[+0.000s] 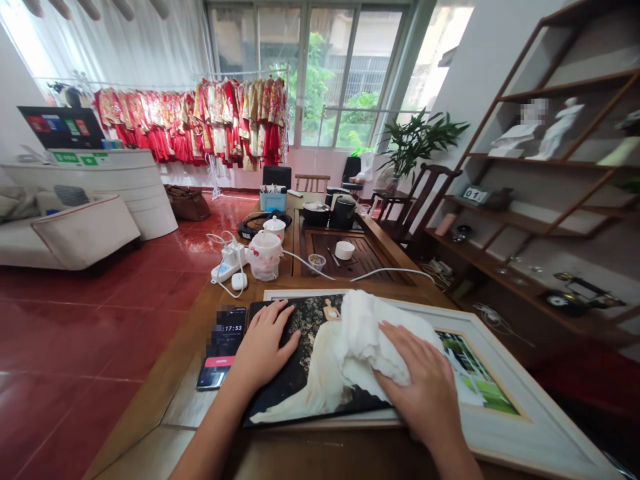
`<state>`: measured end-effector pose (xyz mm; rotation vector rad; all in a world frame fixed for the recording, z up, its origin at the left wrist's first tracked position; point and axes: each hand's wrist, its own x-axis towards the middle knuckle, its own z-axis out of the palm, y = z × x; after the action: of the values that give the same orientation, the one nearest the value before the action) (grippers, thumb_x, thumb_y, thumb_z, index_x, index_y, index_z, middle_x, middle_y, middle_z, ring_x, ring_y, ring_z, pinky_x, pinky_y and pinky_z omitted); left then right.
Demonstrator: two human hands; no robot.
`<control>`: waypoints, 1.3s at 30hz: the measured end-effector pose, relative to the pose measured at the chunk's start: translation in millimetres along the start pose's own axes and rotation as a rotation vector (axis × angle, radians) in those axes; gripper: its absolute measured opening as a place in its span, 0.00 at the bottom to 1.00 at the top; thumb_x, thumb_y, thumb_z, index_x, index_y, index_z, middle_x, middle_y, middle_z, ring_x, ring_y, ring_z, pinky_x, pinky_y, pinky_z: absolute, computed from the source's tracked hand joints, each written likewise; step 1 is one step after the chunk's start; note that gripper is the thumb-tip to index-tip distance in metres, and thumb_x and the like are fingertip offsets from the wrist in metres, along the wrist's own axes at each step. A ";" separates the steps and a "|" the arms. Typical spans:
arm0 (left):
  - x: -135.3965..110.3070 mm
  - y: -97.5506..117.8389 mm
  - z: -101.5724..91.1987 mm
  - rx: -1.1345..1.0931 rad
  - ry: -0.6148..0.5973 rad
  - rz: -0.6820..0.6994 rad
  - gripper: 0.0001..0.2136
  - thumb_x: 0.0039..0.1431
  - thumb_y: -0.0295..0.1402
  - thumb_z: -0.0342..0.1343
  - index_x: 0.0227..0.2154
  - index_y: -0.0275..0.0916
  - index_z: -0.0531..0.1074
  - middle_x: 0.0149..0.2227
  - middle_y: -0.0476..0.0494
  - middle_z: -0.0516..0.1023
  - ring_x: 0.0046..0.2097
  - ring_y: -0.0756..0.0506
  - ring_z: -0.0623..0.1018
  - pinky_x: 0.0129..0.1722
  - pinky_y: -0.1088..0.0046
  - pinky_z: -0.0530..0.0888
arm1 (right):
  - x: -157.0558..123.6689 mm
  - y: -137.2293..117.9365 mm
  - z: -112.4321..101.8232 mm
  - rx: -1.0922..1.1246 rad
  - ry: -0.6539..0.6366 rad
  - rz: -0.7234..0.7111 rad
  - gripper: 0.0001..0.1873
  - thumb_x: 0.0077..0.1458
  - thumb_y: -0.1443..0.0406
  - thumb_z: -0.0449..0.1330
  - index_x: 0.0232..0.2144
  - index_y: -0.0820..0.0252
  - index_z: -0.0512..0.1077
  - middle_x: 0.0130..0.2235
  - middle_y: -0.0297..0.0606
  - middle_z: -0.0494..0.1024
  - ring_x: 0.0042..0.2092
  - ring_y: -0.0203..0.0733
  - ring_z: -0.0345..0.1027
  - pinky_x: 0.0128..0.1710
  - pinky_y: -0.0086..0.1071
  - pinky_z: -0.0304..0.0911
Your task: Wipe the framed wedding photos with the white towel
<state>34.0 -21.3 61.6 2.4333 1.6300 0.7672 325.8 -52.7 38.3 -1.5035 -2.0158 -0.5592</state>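
Head view: your left hand sits flat and open on the framed photo, right fingers pressing a white cloth. Push hard and that frame could slide off the worktop.

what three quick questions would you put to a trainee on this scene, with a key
1. True or false: the right hand rests on a white cloth.
2. Multiple choice: what lies on the table just beyond the outer side of the left hand? A. a smartphone B. a stapler C. a tape measure
3. Short answer: what does the dark photo panel under the left hand lie on?

Key: 1 true; 2 A; 3 a pale-framed picture
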 end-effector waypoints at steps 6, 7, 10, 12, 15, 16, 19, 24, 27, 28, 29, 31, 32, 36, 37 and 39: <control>-0.1 1.5 0.0 0.026 -0.011 -0.008 0.21 0.66 0.39 0.48 0.59 0.39 0.63 0.63 0.39 0.63 0.64 0.40 0.62 0.64 0.56 0.59 | 2.0 -20.1 -1.3 -0.037 -0.014 0.012 0.29 0.54 0.56 0.54 0.58 0.53 0.63 0.58 0.40 0.71 0.59 0.54 0.61 0.58 0.51 0.47; -0.1 1.4 0.2 0.027 -0.012 -0.007 0.21 0.66 0.39 0.48 0.59 0.39 0.63 0.63 0.39 0.63 0.64 0.40 0.62 0.64 0.56 0.59 | 2.5 -24.3 -1.3 -0.037 -0.017 0.006 0.30 0.53 0.57 0.55 0.58 0.53 0.62 0.58 0.39 0.71 0.59 0.54 0.61 0.58 0.51 0.46; -0.4 0.9 1.2 0.029 -0.006 -0.002 0.21 0.66 0.39 0.48 0.59 0.39 0.62 0.64 0.39 0.62 0.64 0.40 0.61 0.64 0.55 0.58 | 4.4 -38.0 -2.4 -0.017 -0.028 -0.019 0.31 0.52 0.57 0.56 0.58 0.52 0.62 0.58 0.40 0.70 0.59 0.54 0.61 0.58 0.51 0.46; -0.6 0.8 1.8 0.029 -0.003 -0.002 0.21 0.66 0.38 0.48 0.59 0.40 0.63 0.64 0.39 0.62 0.65 0.39 0.61 0.64 0.55 0.58 | 6.5 -49.8 -4.9 0.004 -0.058 -0.039 0.32 0.51 0.58 0.56 0.59 0.53 0.62 0.59 0.40 0.69 0.59 0.54 0.60 0.59 0.51 0.45; -0.6 0.8 2.0 0.025 -0.014 -0.012 0.21 0.64 0.36 0.49 0.59 0.39 0.63 0.63 0.39 0.62 0.65 0.39 0.61 0.64 0.55 0.58 | 10.0 -70.6 -9.6 0.043 -0.121 -0.095 0.33 0.52 0.58 0.57 0.60 0.52 0.61 0.61 0.39 0.67 0.60 0.55 0.59 0.60 0.52 0.44; -0.6 0.6 1.7 0.023 -0.024 -0.013 0.21 0.63 0.35 0.50 0.59 0.39 0.62 0.64 0.39 0.62 0.65 0.39 0.61 0.64 0.56 0.57 | 11.0 -77.2 -10.6 0.061 -0.100 -0.118 0.33 0.51 0.58 0.57 0.60 0.51 0.61 0.60 0.39 0.68 0.60 0.55 0.59 0.60 0.52 0.44; -0.9 -0.7 0.7 0.014 -0.060 0.002 0.24 0.60 0.32 0.53 0.60 0.39 0.61 0.64 0.39 0.61 0.65 0.40 0.60 0.65 0.57 0.56 | 12.4 -89.9 -11.4 0.087 -0.105 -0.144 0.33 0.51 0.59 0.57 0.61 0.51 0.61 0.61 0.38 0.67 0.60 0.55 0.59 0.60 0.51 0.44; -2.3 -3.0 1.0 0.006 -0.046 -0.003 0.24 0.61 0.33 0.53 0.60 0.40 0.61 0.64 0.39 0.61 0.65 0.40 0.60 0.65 0.57 0.56 | 11.8 -79.3 -8.5 0.124 -0.120 -0.208 0.35 0.49 0.59 0.57 0.61 0.50 0.60 0.61 0.37 0.67 0.60 0.53 0.59 0.59 0.49 0.45; -2.4 -2.5 1.2 0.007 -0.014 -0.007 0.21 0.64 0.36 0.50 0.59 0.41 0.62 0.63 0.40 0.62 0.65 0.41 0.61 0.64 0.57 0.57 | 9.5 -60.2 -6.7 0.121 -0.137 -0.212 0.37 0.48 0.59 0.57 0.62 0.49 0.59 0.61 0.36 0.66 0.61 0.52 0.59 0.59 0.48 0.46; -2.2 -2.1 0.9 0.009 -0.009 -0.006 0.20 0.65 0.37 0.49 0.59 0.41 0.62 0.63 0.41 0.62 0.65 0.41 0.61 0.64 0.57 0.58 | 8.3 -53.1 -6.1 0.116 -0.124 -0.206 0.36 0.49 0.58 0.58 0.61 0.49 0.60 0.61 0.36 0.67 0.61 0.52 0.59 0.59 0.48 0.46; -1.9 -1.6 0.4 0.011 -0.007 -0.005 0.20 0.65 0.38 0.49 0.59 0.41 0.62 0.63 0.41 0.63 0.65 0.41 0.61 0.64 0.57 0.58 | 7.0 -45.9 -5.3 0.104 -0.114 -0.196 0.35 0.49 0.58 0.58 0.61 0.49 0.60 0.61 0.35 0.67 0.60 0.52 0.59 0.59 0.48 0.47; -1.2 -0.7 -0.8 0.016 -0.008 -0.006 0.20 0.66 0.39 0.49 0.58 0.40 0.63 0.63 0.40 0.63 0.64 0.41 0.61 0.64 0.57 0.58 | 4.4 -32.2 -3.8 0.082 -0.087 -0.172 0.34 0.50 0.57 0.58 0.60 0.50 0.61 0.60 0.36 0.68 0.60 0.52 0.60 0.59 0.47 0.47; -0.9 -0.4 -1.3 0.018 -0.009 -0.007 0.20 0.66 0.39 0.49 0.59 0.40 0.63 0.63 0.40 0.63 0.64 0.40 0.62 0.64 0.57 0.59 | 3.2 -26.4 -3.1 0.069 -0.075 -0.159 0.33 0.51 0.56 0.58 0.60 0.51 0.61 0.60 0.37 0.69 0.60 0.52 0.61 0.58 0.47 0.48; -0.9 0.5 -1.8 0.026 -0.005 -0.006 0.20 0.66 0.39 0.49 0.59 0.39 0.63 0.63 0.40 0.63 0.64 0.40 0.62 0.64 0.56 0.59 | 0.9 -14.7 -2.1 0.028 -0.040 -0.127 0.33 0.52 0.56 0.57 0.60 0.53 0.60 0.59 0.39 0.69 0.59 0.52 0.62 0.57 0.47 0.49; -1.0 0.7 -1.5 0.030 -0.004 -0.007 0.20 0.66 0.39 0.49 0.58 0.39 0.63 0.63 0.40 0.63 0.64 0.40 0.62 0.64 0.56 0.59 | 0.9 -15.1 -2.2 0.019 -0.038 -0.120 0.33 0.52 0.56 0.56 0.60 0.53 0.60 0.59 0.39 0.69 0.59 0.52 0.62 0.57 0.47 0.50; -1.0 1.3 -0.7 0.040 -0.004 -0.008 0.20 0.66 0.38 0.49 0.59 0.39 0.63 0.63 0.40 0.63 0.64 0.40 0.62 0.64 0.56 0.59 | 1.2 -19.0 -2.6 0.003 -0.042 -0.099 0.32 0.52 0.56 0.56 0.60 0.52 0.60 0.59 0.39 0.69 0.59 0.52 0.61 0.57 0.48 0.49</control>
<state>34.5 -22.9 62.3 2.4518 1.6684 0.7358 307.8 -58.9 41.0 -1.4307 -2.1315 -0.5681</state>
